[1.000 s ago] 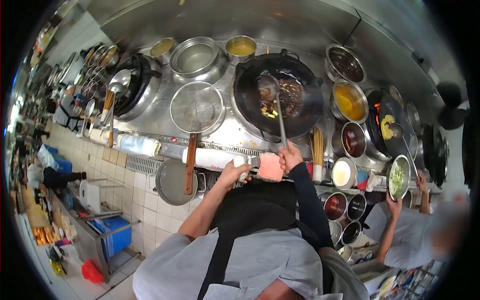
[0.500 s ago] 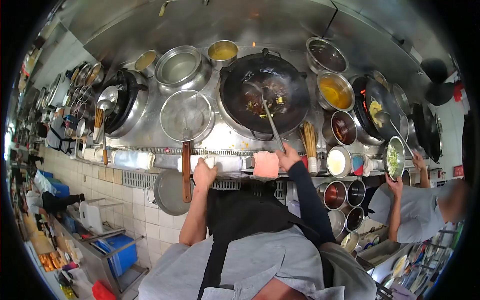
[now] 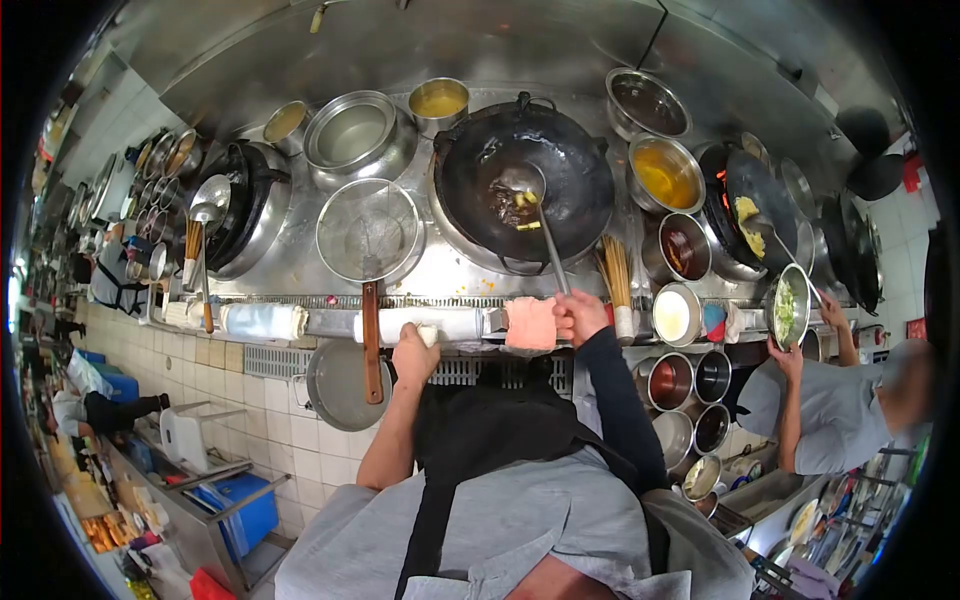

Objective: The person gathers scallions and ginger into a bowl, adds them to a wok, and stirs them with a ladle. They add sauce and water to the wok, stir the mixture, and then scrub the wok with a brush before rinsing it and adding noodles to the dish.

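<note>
In the head view my right hand (image 3: 581, 317) is closed round the handle end of a long metal ladle (image 3: 553, 250). The ladle's bowl lies inside the large black wok (image 3: 585, 200), straight ahead of me. Dark sauce (image 3: 503, 205) with yellowish food pieces sits low in the wok, partly under the bowl. My left hand (image 3: 413, 357) grips a small bunched white cloth (image 3: 428, 334) at the stove's front rail. Just right of centre, a pink folded cloth (image 3: 531, 324) lies on the rail beside my right hand.
Left of the wok, a wire strainer (image 3: 371, 230) rests with its wooden handle over the front edge. A bamboo brush (image 3: 617, 275) and bowls of yellow liquid (image 3: 664, 177) and red sauce (image 3: 684, 247) stand right. Further right, a co-worker (image 3: 840, 410) holds a bowl of greens (image 3: 787, 308).
The ladle's bowl has shifted right in the wok, and my right hand slightly right and down. The dark contents look less spread out. My left hand still grips the white cloth.
</note>
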{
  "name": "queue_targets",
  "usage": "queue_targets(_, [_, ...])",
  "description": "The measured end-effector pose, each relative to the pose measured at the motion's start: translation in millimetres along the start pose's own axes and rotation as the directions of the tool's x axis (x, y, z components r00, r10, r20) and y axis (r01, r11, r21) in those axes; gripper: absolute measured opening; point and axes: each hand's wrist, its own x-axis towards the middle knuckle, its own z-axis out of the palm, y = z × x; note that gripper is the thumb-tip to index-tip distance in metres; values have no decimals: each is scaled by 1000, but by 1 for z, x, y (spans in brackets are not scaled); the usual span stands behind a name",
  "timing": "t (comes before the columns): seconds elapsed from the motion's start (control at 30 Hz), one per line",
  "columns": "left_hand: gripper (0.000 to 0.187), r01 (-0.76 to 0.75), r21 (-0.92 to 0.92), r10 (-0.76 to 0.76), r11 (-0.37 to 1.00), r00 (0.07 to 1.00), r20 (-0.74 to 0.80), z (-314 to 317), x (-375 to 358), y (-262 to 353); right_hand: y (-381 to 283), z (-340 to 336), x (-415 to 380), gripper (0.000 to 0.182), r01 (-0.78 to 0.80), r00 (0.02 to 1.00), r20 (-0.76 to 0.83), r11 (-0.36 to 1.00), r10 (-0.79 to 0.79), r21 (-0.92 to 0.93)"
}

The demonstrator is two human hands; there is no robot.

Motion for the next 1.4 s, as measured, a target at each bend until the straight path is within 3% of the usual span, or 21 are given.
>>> queue_targets(0.03, [58, 46, -62, -45, 997, 999, 15, -9, -1, 5, -5, -7, 2, 10, -21, 998, 65, 998, 18, 53])
queue_targets(0.1, [62, 140, -186, -133, 973, 990, 51, -30, -3, 16, 12, -10, 1, 6, 208, 964, -82, 910, -253, -357])
queue_targets(0.17, [66, 135, -333, -125, 933, 991, 51, -37, -7, 12, 31, -23, 0, 5, 322, 816, -71, 554, -573, -768])
queue_targets(0.23, [68, 184, -519, -143, 835, 983, 117, -46, -15, 14, 21, -5, -40, 10, 251, 926, -124, 830, -355, -498])
queue_targets(0.3, [69, 292, -708, -154, 643, 955, 255, -60, -28, 33, 2, 23, -78, 10, -48, 994, -100, 995, 39, -85])
queue_targets(0.43, [63, 128, -719, 117, 683, 953, 280, -60, -31, 58, -11, -27, 22, 8, -333, 909, 364, 879, 202, 342])
queue_targets(0.5, [62, 121, -694, 179, 709, 922, 344, -80, -34, 86, 17, -15, 46, 6, 23, 1000, 12, 999, -22, -48])
queue_targets(0.6, [61, 76, -722, 249, 688, 909, 333, -94, -30, 99, 90, -10, 73, 11, 327, 855, -165, 757, -492, -566])
queue_targets(0.67, [61, 15, -739, 275, 674, 923, 270, -104, -32, 102, 85, 3, 54, 14, 302, 883, -175, 813, -435, -497])
queue_targets(0.7, [61, -15, -745, 290, 667, 926, 241, -108, -31, 103, 40, 30, 8, 14, 183, 963, -143, 943, -229, -276])
queue_targets(0.77, [61, 21, -754, 302, 656, 909, 288, -115, -34, 107, 11, 2, 26, 8, -73, 969, 242, 992, 45, 105])
queue_targets(0.83, [62, 8, -737, 341, 676, 883, 322, -121, -31, 117, -10, -9, 67, 17, -172, 943, 328, 931, 60, 323])
queue_targets(0.9, [61, 36, -715, 343, 698, 860, 377, -132, -33, 124, 36, -8, 90, 16, 321, 939, -34, 906, -343, -278])
queue_targets(1.0, [60, -112, -718, 405, 687, 879, 251, -133, -31, 123, 103, -15, 93, 16, 367, 719, -77, 471, -691, -802])
queue_targets(1.1, [59, -15, -770, 348, 637, 898, 270, -121, -31, 115, 43, 23, 20, 14, 248, 958, -73, 931, -277, -269])
queue_targets(1.17, [60, 47, -715, 337, 697, 859, 385, -130, -29, 125, 1, 7, 26, 16, -43, 950, 312, 994, 10, 99])
queue_targets(1.23, [60, 1, -692, 381, 722, 834, 399, -131, -29, 134, 31, -19, 64, 25, 344, 939, 92, 883, -333, -318])
queue_targets(1.3, [61, -139, -692, 471, 708, 823, 316, -132, -28, 138, 64, -36, 115, 38, 501, 734, 53, 486, -677, -716])
queue_targets(1.33, [62, -203, -697, 506, 687, 823, 259, -133, -28, 138, 52, -17, 110, 45, 471, 581, 107, 226, -807, -853])
queue_targets(1.37, [61, -174, -691, 471, 701, 841, 266, -136, -27, 137, 61, -9, 78, 52, 185, 655, 13, 144, -755, -972])
queue_targets(1.4, [60, -141, -687, 435, 713, 857, 275, -139, -27, 138, 62, 3, 48, 42, 194, 745, -50, 288, -665, -938])
